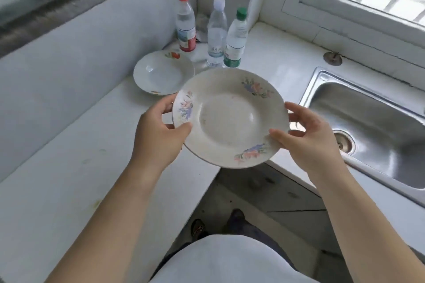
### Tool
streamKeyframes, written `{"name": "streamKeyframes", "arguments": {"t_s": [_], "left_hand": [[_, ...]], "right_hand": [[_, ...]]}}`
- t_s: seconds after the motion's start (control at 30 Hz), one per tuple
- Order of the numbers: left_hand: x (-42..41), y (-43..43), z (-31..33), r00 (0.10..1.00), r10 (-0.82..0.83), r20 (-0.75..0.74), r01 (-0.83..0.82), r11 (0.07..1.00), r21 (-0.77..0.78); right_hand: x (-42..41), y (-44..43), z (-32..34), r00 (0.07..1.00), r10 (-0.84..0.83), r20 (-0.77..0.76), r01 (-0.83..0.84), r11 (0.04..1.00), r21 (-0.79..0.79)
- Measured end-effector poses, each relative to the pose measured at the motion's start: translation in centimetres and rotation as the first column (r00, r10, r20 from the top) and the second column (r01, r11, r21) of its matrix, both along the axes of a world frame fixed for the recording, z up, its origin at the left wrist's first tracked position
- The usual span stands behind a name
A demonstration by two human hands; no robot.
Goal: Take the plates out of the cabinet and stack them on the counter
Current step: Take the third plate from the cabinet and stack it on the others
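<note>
- We hold a floral plate level in the air over the inner corner of the white counter, both hands closed on its rim.
- Our left hand pinches the rim at about 9 o'clock, thumb on top and fingers underneath; our right hand takes it at about 4 o'clock the same way.
- A second plate, white with a red motif, already lies on the counter at about 11 o'clock from the held one, just beyond it.
- Three water bottles stand in the far corner at 12 o'clock; the steel sink lies at 3 o'clock.
- We judge the plate stiff, glazed and slippery, moderately heavy and breakable, so opposite-rim holds suit it best.
- Setting it down centred on the resting plate wants a slow, flat descent; chipping the rims is the risk.
</note>
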State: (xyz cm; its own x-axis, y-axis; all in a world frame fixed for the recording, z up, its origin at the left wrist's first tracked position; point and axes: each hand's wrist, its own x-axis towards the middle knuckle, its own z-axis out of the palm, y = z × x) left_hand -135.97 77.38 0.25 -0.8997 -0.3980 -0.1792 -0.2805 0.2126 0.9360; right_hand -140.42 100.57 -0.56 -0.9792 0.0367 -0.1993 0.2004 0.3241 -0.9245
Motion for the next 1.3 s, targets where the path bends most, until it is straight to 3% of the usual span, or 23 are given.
{"name": "streamKeyframes", "arguments": {"t_s": [0.43,0.9,1.3], "left_hand": [[-5.8,-4.6,-0.7,0.935,0.337,0.113,-0.333,0.942,-0.048],[-15.1,-8.7,-5.8,0.851,0.482,0.208,-0.486,0.873,-0.036],[-19.9,-14.2,-9.5,0.810,0.483,0.333,-0.450,0.876,-0.175]], "right_hand": [[-14.2,-7.9,-2.3,0.906,0.416,0.075,-0.421,0.903,0.088],[-25.4,-14.0,-6.3,0.826,0.557,0.090,-0.560,0.792,0.242],[-29.3,-20.7,-10.7,0.776,0.606,0.176,-0.626,0.709,0.325]]}}
